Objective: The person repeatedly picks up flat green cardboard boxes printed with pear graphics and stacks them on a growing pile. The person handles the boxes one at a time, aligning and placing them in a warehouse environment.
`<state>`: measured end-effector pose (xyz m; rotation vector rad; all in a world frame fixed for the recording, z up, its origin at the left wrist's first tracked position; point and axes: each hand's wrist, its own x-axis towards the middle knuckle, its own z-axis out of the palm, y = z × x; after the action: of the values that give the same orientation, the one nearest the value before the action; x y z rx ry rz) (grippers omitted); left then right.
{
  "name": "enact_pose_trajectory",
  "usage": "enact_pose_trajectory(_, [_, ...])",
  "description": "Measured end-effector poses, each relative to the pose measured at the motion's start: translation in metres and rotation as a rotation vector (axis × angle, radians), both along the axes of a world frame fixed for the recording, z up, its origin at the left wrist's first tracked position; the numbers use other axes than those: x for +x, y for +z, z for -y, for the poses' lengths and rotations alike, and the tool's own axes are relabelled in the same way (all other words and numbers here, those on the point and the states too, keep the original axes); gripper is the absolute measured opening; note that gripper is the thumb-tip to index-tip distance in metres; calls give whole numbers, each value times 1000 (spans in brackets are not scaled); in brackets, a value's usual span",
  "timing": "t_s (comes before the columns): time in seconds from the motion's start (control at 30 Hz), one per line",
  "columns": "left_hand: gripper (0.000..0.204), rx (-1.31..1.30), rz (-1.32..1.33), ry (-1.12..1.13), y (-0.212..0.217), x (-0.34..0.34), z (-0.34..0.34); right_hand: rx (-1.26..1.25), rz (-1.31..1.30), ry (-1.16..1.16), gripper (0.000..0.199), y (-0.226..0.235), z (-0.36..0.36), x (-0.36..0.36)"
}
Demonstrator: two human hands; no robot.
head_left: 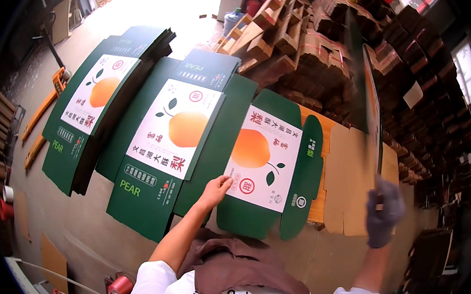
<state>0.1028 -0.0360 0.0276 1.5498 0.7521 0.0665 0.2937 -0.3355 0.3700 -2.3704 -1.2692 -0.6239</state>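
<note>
My left hand is bare, its fingers closed at the left edge of a flat green carton blank. That blank carries a white panel with an orange-yellow pear, upside down to me. My right hand wears a grey glove and is closed on the lower end of a printed cardboard sheet. The sheet stands nearly edge-on at my right, blurred by motion. Left of my left hand lies a stack of green pear cartons, printed upright.
Another stack of flat green cartons lies farther left. Plain brown cardboard rests on a wooden surface at right. Behind are wooden pallets and bundled cardboard. An orange pallet jack stands far left.
</note>
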Motion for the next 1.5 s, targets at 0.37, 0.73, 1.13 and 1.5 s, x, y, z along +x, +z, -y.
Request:
enact_pose_trajectory(0.37, [44,-627,60,240,5,-61,-68,-475,-376,426,44,-259,-96,-108])
enact_pose_trajectory(0.73, [21,1,-208,405,4,-92,22,-424,-588,392,33,-339,-308,125])
enact_pose_trajectory(1.13, [25,195,-237,496,29,-87,27,-941,230,742,20,-328,-528,220])
enact_pose_trajectory(1.5, [39,626,-232,455,-7,-94,-13,-972,-170,767,15,-307,-539,274])
